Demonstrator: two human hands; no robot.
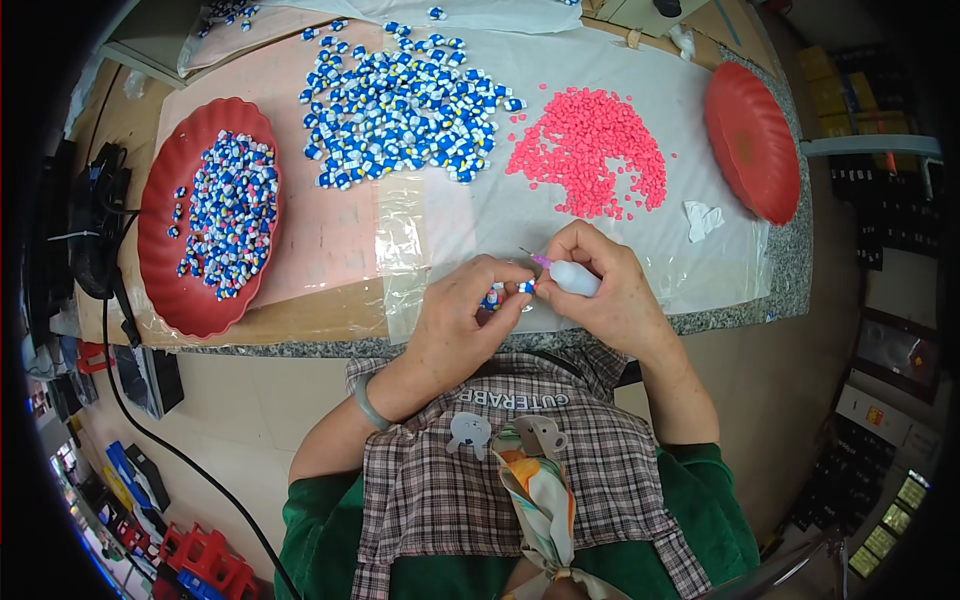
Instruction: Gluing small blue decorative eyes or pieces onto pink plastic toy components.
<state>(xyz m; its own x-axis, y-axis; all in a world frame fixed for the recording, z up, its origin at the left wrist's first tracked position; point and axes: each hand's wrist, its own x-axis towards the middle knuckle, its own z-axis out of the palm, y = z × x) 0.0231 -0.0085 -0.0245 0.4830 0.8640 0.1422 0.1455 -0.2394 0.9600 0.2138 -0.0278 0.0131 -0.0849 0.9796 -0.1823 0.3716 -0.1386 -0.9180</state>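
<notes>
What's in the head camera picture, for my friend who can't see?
A person's right hand holds a white squeeze bottle with a purple tip, close to tiny blue-white pieces in the left hand. On the table beyond lie a blue-white pile and a pink pile, between two red dishes.

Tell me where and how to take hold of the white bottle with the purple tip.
Grip the white bottle around its rounded body, probably best from the right, where the right hand already has it. The body is its thickest part. Keep off the purple tip and thin needle: they are slender and point left and away from the person.
</notes>
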